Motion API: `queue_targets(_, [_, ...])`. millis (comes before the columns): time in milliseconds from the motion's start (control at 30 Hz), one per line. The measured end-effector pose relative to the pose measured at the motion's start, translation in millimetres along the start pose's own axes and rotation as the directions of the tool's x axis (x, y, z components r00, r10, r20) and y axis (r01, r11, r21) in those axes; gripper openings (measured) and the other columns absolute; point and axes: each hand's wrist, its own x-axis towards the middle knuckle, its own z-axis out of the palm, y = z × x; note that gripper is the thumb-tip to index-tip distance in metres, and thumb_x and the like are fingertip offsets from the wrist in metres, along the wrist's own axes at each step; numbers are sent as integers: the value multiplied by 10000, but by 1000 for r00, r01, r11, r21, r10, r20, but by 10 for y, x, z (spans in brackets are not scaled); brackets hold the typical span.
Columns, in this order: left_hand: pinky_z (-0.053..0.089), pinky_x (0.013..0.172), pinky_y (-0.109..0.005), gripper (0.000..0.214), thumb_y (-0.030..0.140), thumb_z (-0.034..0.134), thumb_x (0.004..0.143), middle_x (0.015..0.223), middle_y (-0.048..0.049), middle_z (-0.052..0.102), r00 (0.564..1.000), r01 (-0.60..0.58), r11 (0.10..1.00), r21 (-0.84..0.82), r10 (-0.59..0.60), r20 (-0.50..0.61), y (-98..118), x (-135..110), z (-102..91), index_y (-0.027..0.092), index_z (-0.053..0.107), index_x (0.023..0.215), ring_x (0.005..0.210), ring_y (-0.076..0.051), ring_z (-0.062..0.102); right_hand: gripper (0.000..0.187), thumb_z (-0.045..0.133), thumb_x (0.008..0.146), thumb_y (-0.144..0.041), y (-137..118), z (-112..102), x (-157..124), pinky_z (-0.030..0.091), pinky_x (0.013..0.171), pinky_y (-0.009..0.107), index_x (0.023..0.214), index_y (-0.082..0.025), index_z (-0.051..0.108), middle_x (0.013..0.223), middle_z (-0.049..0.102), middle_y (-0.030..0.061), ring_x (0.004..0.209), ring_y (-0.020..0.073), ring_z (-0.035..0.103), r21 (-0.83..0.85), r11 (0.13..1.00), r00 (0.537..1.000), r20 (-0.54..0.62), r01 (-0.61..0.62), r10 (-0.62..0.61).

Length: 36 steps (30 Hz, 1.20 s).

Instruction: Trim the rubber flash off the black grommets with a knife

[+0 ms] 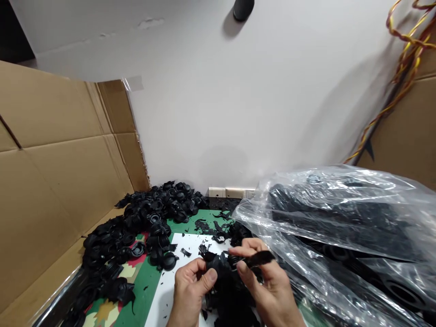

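My left hand [193, 288] is closed, thumb against fingers, at the edge of a black ribbed rubber part [213, 262]. To its right, my right hand [267, 284] pinches another black ribbed rubber part [233, 260] between thumb and fingers. A dark rubber flap [260, 258] sticks out to the right over the fingers of that hand. Where the two black pieces meet, I cannot tell if they are joined. Below both hands lies a dark heap of black rubber pieces [231, 299], on and over a white sheet [163, 290].
A large pile of black ribbed rubber parts [153, 218] lies at the left, against a cardboard wall [61, 172]. Black scraps [202, 225] litter the green surface [180, 227]. At the right rests a clear plastic bag [340, 218] with black rubber parts inside. A white wall stands behind.
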Motion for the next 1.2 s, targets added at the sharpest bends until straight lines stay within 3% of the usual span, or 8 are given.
queue_targets(200, [291, 483, -185, 306, 378, 836, 508, 475, 39, 506, 996, -1, 997, 82, 9, -94, 9, 6, 6, 135, 651, 506, 485, -84, 395, 209, 668, 779, -409, 127, 25, -73, 536, 737, 372, 870, -230, 727, 889, 681, 77, 835, 246, 645, 88, 996, 988, -152, -21, 34])
queue_targets(367, [301, 503, -203, 287, 386, 825, 508, 473, 35, 504, 997, -25, 994, 102, 33, -72, 4, 8, 11, 132, 692, 521, 495, -94, 384, 146, 704, 757, -298, 208, 54, -104, 576, 653, 333, 876, -216, 727, 850, 724, 78, 780, 239, 688, 52, 998, 996, -92, 24, -20])
queue_targets(567, [302, 512, -219, 285, 389, 816, 526, 460, 33, 497, 997, -44, 991, 129, 51, -52, 16, -4, 25, 138, 682, 504, 498, -104, 377, 109, 720, 743, -276, 176, 92, -96, 580, 611, 294, 825, -203, 725, 786, 732, 68, 712, 217, 690, -2, 996, 988, -130, 85, -85])
queue_targets(833, [306, 511, -217, 332, 427, 826, 511, 474, 32, 498, 999, -38, 990, 137, 41, -15, -2, 8, -7, 137, 666, 497, 506, -103, 381, 99, 702, 769, -273, 152, 118, -104, 576, 624, 311, 837, -203, 714, 792, 723, 72, 705, 215, 680, -2, 993, 985, -123, 122, -121])
queue_targets(1000, [314, 516, -216, 328, 407, 837, 500, 474, 36, 491, 998, -47, 993, 111, 52, -42, -6, 0, 12, 142, 645, 479, 506, -102, 379, 100, 679, 793, -303, 126, 166, -121, 558, 671, 317, 840, -218, 705, 783, 704, 57, 725, 208, 661, 27, 992, 977, -182, 120, -113])
queue_targets(1200, [357, 542, -234, 285, 379, 828, 507, 496, 22, 523, 999, -50, 989, 142, 48, 13, -98, 41, -49, 146, 664, 504, 542, -134, 448, 71, 604, 839, -178, 54, 159, -111, 539, 556, 245, 851, -227, 654, 741, 674, 38, 649, 173, 659, -35, 962, 961, -50, 269, -271])
